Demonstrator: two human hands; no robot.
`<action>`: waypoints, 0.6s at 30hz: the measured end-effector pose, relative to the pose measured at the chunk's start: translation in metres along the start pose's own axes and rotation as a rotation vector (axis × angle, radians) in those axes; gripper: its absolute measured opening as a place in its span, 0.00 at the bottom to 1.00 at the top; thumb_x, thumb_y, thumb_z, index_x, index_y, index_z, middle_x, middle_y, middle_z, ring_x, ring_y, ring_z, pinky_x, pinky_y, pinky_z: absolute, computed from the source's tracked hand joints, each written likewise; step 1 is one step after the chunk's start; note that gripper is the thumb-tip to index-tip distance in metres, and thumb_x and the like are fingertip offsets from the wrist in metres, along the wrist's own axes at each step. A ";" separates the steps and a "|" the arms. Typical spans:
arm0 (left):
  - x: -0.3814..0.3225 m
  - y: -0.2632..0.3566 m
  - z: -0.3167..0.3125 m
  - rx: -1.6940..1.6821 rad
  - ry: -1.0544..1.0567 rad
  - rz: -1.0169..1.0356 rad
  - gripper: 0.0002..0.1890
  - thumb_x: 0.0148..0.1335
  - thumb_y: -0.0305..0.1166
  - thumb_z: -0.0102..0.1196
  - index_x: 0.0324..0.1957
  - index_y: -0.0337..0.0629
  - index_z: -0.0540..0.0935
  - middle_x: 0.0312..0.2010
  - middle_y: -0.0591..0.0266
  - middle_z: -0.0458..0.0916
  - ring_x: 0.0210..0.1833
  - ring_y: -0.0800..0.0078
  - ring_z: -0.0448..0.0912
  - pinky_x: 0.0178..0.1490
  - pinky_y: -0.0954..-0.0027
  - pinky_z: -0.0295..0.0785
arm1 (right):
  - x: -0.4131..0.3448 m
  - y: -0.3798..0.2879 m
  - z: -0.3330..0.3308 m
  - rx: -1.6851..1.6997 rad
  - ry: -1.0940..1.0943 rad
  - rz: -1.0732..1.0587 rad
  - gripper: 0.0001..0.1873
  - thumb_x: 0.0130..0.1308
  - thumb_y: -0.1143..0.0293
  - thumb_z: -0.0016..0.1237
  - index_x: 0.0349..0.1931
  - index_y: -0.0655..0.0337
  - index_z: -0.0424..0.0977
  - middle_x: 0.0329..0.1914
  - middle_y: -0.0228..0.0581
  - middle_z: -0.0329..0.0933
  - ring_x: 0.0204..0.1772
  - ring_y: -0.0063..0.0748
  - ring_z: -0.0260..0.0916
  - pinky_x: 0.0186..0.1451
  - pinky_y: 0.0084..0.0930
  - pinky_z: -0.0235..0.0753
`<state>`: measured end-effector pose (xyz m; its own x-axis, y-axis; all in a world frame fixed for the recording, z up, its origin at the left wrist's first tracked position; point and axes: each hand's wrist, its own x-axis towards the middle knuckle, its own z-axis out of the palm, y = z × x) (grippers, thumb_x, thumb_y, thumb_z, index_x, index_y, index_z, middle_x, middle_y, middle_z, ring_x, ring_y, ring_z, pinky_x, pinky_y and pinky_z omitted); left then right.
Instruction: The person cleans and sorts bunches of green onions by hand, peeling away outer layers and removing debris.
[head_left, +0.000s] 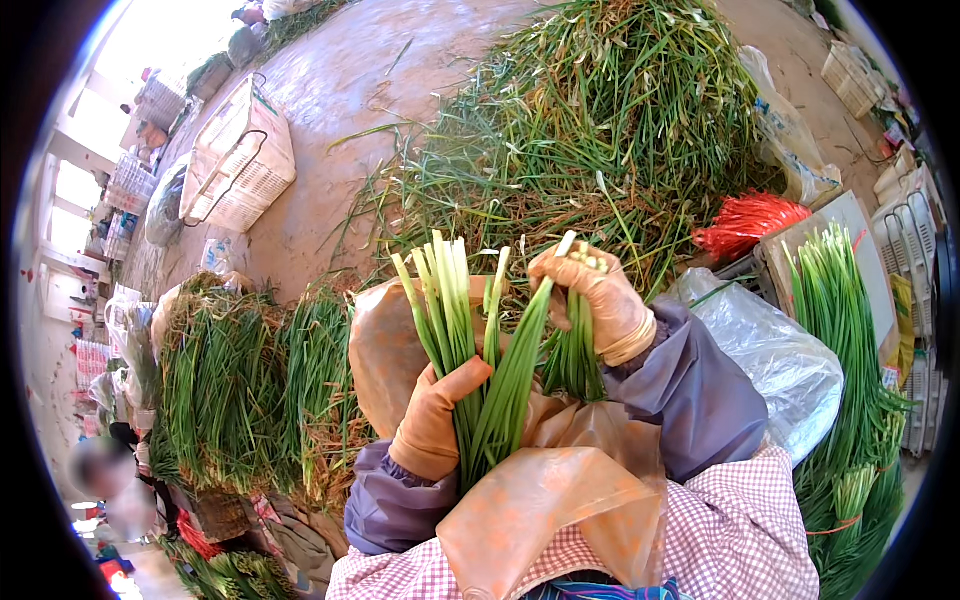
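Note:
Both of my hands wear tan rubber gloves. My left hand (444, 412) grips a bunch of green stalks (454, 330), probably garlic chives or a similar leafy vegetable, with the pale cut ends pointing up. In my right hand (600, 300) is a second bunch of stalks (574, 360), its pale ends showing between the curled fingers and its leaves hanging below. Some stalks slant between the two hands. A translucent orange-brown plastic sheet (547, 495) covers my lap beneath them.
A big heap of loose leaves and trimmings (585, 127) lies ahead. Untrimmed bundles (225, 382) stand at left, a white plastic crate (244, 165) beyond. At right are red ties (750, 221), clear plastic (765, 352) and neat green stalks (840, 307). A blurred person (109, 480) is at far left.

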<state>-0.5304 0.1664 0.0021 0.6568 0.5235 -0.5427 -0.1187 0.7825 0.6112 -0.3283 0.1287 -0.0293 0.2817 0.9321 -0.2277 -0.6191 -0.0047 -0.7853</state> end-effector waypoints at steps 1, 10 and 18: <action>-0.001 0.001 -0.002 -0.024 -0.009 0.001 0.16 0.56 0.29 0.56 0.48 0.35 0.75 0.35 0.59 0.79 0.33 0.69 0.79 0.39 0.69 0.77 | 0.000 -0.002 -0.003 -0.029 0.007 -0.048 0.09 0.62 0.66 0.50 0.35 0.64 0.75 0.25 0.36 0.75 0.19 0.23 0.66 0.18 0.17 0.64; -0.004 0.003 -0.002 -0.065 0.003 0.015 0.15 0.56 0.29 0.57 0.45 0.34 0.76 0.36 0.60 0.77 0.34 0.70 0.75 0.39 0.69 0.74 | 0.020 -0.076 -0.067 -0.432 0.276 -0.544 0.04 0.64 0.72 0.48 0.37 0.59 0.76 0.31 0.32 0.76 0.24 0.17 0.69 0.24 0.15 0.69; 0.003 -0.004 0.004 0.010 0.001 -0.034 0.14 0.57 0.29 0.57 0.44 0.36 0.75 0.30 0.55 0.77 0.28 0.67 0.76 0.24 0.70 0.73 | -0.003 -0.003 0.010 -0.140 -0.227 0.057 0.12 0.59 0.72 0.53 0.44 0.63 0.76 0.22 0.24 0.72 0.18 0.11 0.58 0.21 0.14 0.57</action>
<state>-0.5245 0.1639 0.0007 0.6594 0.4973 -0.5638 -0.0893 0.7964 0.5981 -0.3345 0.1298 -0.0205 0.0678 0.9861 -0.1517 -0.5175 -0.0952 -0.8503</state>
